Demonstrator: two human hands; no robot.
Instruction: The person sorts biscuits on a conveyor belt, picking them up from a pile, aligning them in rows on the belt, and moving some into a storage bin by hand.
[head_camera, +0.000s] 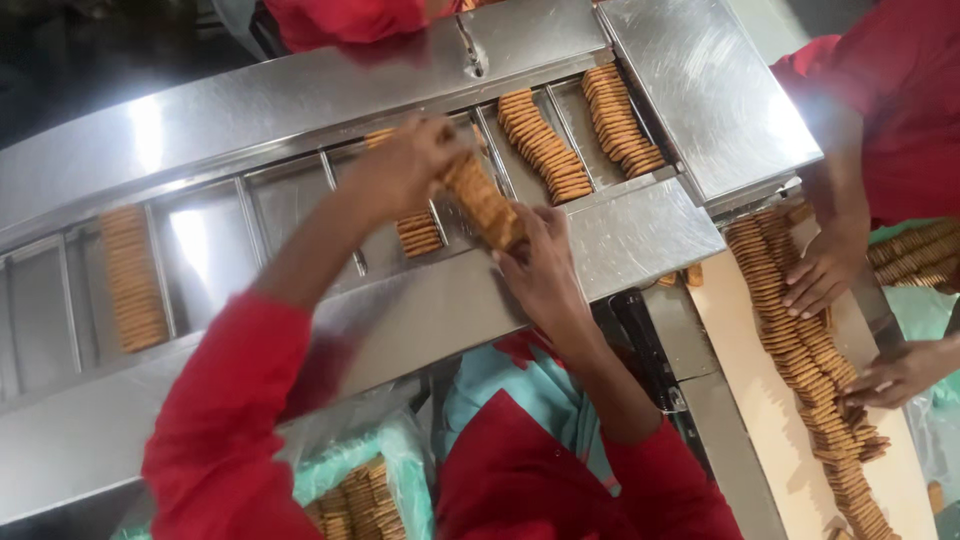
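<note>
Two own hands, red-sleeved, over a steel chute desk (640, 240) with divided lanes. Left hand (405, 165) clamped on the far end of one stack of biscuits (482, 203), fingers wrapped over it; right hand (540, 270) pressed against the near end, fingers closed on it. Stack held tilted above the middle lanes, near the desk's front edge. Four more biscuit rows (545, 148) lying in the lanes: one at the far left (132, 275), one short piece just under the left hand (419, 233), two toward the right end (620, 120). Two co-worker's hands (820, 275) at the right, resting on a long biscuit line (800, 350) upon a tan board (760, 400). More biscuits in a green-lined bag (360, 500) below.
</note>
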